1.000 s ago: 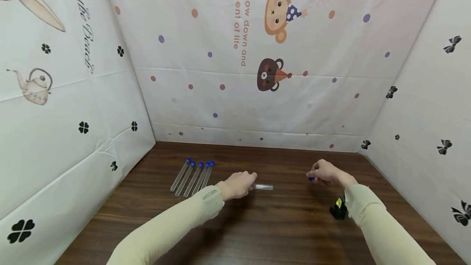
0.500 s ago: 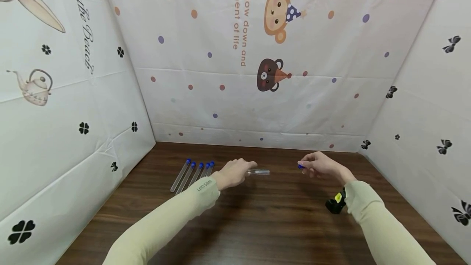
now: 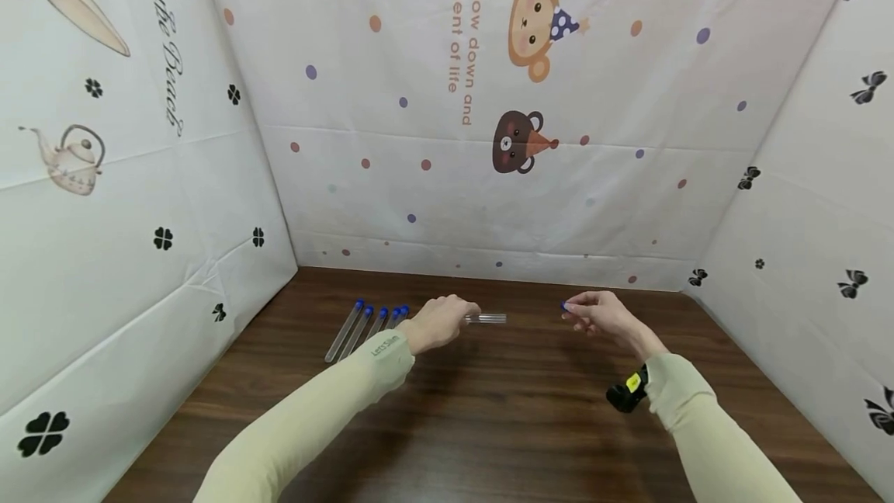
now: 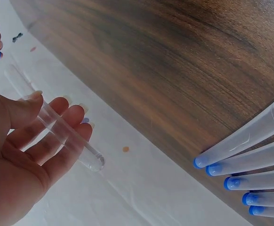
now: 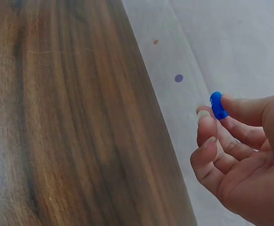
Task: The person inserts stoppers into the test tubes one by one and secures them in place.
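My left hand [image 3: 438, 324] pinches a clear test tube [image 3: 489, 318] between thumb and fingers. In the left wrist view, the rounded end of this tube [image 4: 93, 160] points past the fingers, and its other end points toward the right hand. A small blue stopper [image 5: 217, 106] sits between the thumb and fingertips of my right hand [image 3: 609, 315]. A gap separates stopper and tube. Several capped test tubes [image 3: 345, 332] lie side by side on the table at the left, blue tops away from me; the left forearm partly hides them in the head view.
Dark wood-grain table [image 3: 489, 425] spreads beneath both hands. White printed cloth [image 3: 447, 200] stands as walls behind and at both sides. A black device with a yellow label [image 3: 632, 383] is at the right wrist.
Both hands have moved farther from me over the table, the right also leftward, narrowing the space between stopper and tube. Both keep their hold. The capped tubes stay put.
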Demonstrator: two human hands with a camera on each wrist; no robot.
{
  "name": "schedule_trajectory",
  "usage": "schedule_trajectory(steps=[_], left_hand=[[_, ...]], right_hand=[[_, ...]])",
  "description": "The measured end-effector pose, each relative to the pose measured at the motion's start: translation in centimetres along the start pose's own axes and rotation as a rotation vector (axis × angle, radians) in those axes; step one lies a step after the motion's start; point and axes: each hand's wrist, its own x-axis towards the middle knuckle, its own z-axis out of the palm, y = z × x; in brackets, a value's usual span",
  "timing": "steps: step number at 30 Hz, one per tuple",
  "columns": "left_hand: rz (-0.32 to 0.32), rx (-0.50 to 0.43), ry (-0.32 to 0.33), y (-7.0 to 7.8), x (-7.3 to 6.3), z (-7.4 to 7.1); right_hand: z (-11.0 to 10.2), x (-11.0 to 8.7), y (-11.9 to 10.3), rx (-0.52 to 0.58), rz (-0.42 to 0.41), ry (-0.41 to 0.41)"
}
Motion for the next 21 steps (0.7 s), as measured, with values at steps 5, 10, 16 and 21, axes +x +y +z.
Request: schedule_trajectory(steps=[5,10,16,21], left_hand=[[-0.001,0.014,0.002,0.1,0.3,0.1],[0.0,0.023,0.001,0.4,0.5,0.0],[0.029,0.031,0.02,0.6,0.5,0.0],[0.028,0.035,0.019,0.8,0.7,-0.1]], right_hand=[[0.5,0.2,0.3,0.017,0.007,0.001],[1.1,0.3,0.1,0.03,0.004,-0.008],[1.8,0.6,-0.1,0.047,0.002,-0.007],[2.3,0.5,-0.2,0.026,-0.018,-0.004]])
